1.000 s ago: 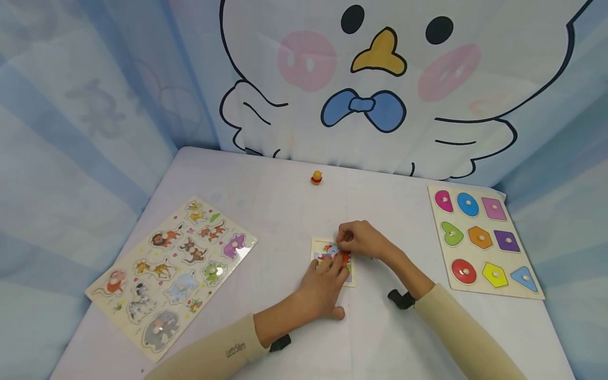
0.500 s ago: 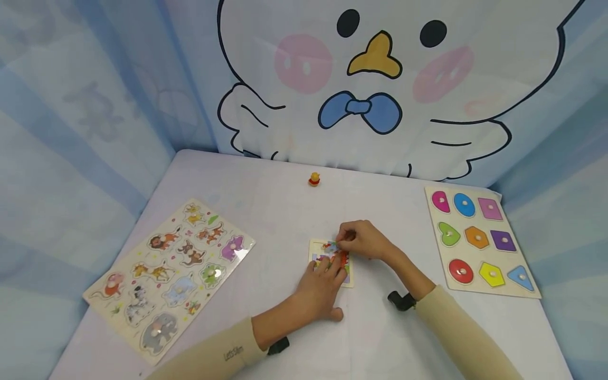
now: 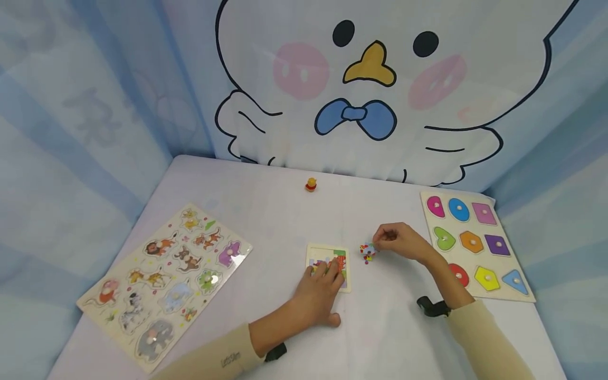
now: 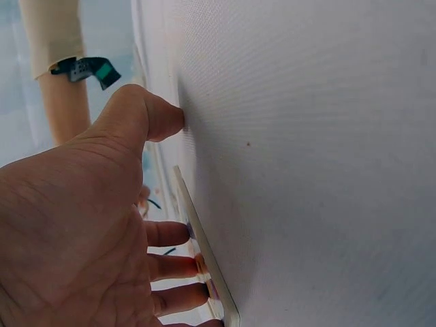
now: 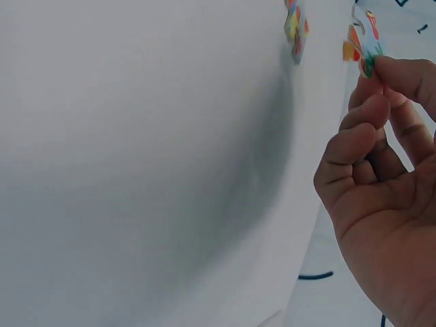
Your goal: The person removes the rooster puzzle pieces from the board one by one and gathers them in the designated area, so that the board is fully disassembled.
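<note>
Table (image 3: 266, 221) with a white covering, its far edge meeting a printed curtain; at left, an animal puzzle board (image 3: 163, 261), flat and set obliquely; near the middle, a small puzzle tray (image 3: 320, 254), flat and partly hidden by a hand; just right of it, a loose puzzle piece (image 3: 367, 259); towards the far edge, a red-and-yellow figurine (image 3: 311, 185); at right, a shape board (image 3: 484, 257) bearing coloured knobbed shapes, lying flat.

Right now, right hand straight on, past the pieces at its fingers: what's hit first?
Probably the small puzzle board under the left hand; depth is unclear, so the right hand might pass above it.
</note>
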`<control>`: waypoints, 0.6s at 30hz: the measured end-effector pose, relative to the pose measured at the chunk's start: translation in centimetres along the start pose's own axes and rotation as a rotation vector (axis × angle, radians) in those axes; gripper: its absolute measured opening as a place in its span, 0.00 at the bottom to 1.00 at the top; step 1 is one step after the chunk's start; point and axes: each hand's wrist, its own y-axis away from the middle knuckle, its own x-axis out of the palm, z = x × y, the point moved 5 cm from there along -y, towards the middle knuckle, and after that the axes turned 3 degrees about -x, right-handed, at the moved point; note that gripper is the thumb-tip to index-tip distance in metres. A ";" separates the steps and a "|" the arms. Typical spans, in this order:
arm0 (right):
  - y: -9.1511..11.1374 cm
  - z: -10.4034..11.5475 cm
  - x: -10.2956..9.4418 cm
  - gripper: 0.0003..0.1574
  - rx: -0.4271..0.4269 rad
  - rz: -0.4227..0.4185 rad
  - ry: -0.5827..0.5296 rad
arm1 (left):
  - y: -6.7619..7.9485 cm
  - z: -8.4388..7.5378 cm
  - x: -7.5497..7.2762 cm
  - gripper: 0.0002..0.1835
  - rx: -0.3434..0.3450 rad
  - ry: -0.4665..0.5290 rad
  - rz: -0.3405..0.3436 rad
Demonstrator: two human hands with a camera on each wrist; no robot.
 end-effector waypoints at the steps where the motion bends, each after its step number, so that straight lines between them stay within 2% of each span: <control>1: 0.5 -0.5 -0.2 0.03 0.017 0.008 -0.001 | 0.0 0.0 0.1 0.48 -0.001 0.000 0.003; 5: 1.7 -2.8 -1.0 0.03 0.082 0.026 0.000 | 0.2 -0.1 0.1 0.48 -0.001 0.004 0.005; 8: 1.9 -3.8 -1.3 0.04 0.087 0.037 0.013 | 0.3 0.0 0.1 0.48 -0.001 0.002 0.004; 12: 1.9 -4.3 -1.5 0.05 0.079 0.048 0.035 | 0.3 -0.1 0.0 0.47 0.001 -0.001 0.001; 18: 1.7 -4.3 -1.4 0.05 0.115 0.040 0.041 | 0.2 -0.2 -0.1 0.47 0.004 -0.002 0.013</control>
